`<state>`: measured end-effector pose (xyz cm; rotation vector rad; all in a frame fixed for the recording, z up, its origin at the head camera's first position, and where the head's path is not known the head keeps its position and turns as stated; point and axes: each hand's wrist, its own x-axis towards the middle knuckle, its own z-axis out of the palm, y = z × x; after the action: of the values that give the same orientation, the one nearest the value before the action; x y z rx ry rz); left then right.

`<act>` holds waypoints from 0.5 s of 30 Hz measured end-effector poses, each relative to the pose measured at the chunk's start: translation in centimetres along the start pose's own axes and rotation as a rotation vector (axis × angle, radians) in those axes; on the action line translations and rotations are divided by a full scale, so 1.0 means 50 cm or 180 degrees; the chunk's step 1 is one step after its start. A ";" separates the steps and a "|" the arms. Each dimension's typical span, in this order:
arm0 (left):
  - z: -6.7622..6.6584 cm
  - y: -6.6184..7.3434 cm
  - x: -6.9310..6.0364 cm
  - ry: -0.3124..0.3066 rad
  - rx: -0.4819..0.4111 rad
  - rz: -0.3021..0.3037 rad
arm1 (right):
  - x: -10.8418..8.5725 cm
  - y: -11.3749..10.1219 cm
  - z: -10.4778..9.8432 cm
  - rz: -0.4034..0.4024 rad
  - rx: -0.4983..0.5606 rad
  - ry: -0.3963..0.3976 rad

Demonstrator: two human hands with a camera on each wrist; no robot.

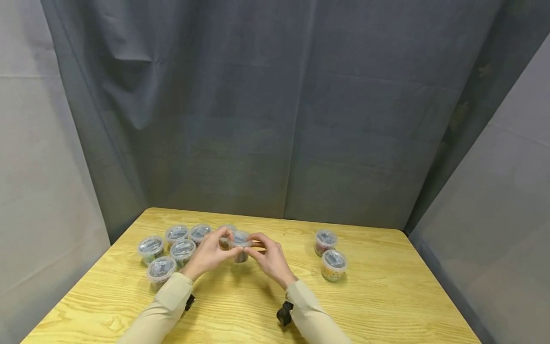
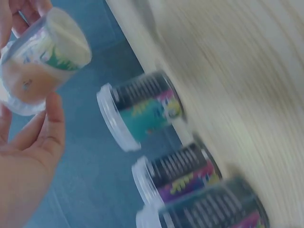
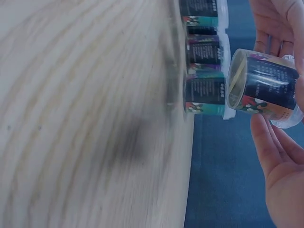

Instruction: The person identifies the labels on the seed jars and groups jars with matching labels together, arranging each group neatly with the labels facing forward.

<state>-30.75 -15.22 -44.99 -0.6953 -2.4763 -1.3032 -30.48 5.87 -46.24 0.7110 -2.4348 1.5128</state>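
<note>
Labels: on the held tub (image 1: pixel 240 238), a dark panel (image 3: pixel 273 78) with fine pale characters is shown above a floral band in the right wrist view; no brand could be read. Yellow lettering is borne on a teal-labelled tub (image 2: pixel 147 110) and a purple-labelled tub (image 2: pixel 183 173); blurred, not legible.

Grip: the held tub is grasped by both hands. Thumb and fingers of the left hand (image 1: pixel 210 253) are curved at its left side, those of the right hand (image 1: pixel 271 260) at its right, each parted only by the tub's own bulk.

Position: the held tub is kept between the fingertips, lid on, raised above the wooden table (image 1: pixel 365 306). Near the left hand, lidded tubs (image 1: pixel 182 249) are grouped; a red tub (image 1: pixel 325 242) and an orange tub (image 1: pixel 333 266) are placed beyond the right.
</note>
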 end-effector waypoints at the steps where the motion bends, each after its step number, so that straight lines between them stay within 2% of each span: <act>1: 0.005 0.002 0.003 0.0033 -0.0073 0.0011 | -0.001 0.000 -0.004 0.0011 0.0023 0.0023; 4: 0.023 0.009 0.011 0.0088 -0.0260 0.0045 | -0.003 0.002 -0.019 0.0081 0.0077 0.0086; 7: 0.040 0.018 0.018 0.0125 -0.0393 -0.0013 | -0.003 0.005 -0.034 0.0141 0.0064 0.0169; 12: 0.071 0.032 0.030 0.0252 -0.0520 -0.0077 | -0.006 0.013 -0.052 0.0262 0.0129 0.0354; 15: 0.087 0.038 0.032 0.0285 -0.0536 -0.0094 | -0.010 0.022 -0.060 0.0354 0.0316 0.0456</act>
<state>-31.14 -10.25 -45.44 -0.6247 -2.3345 -1.5324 -30.86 9.05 -45.94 0.4727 -2.3417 1.6742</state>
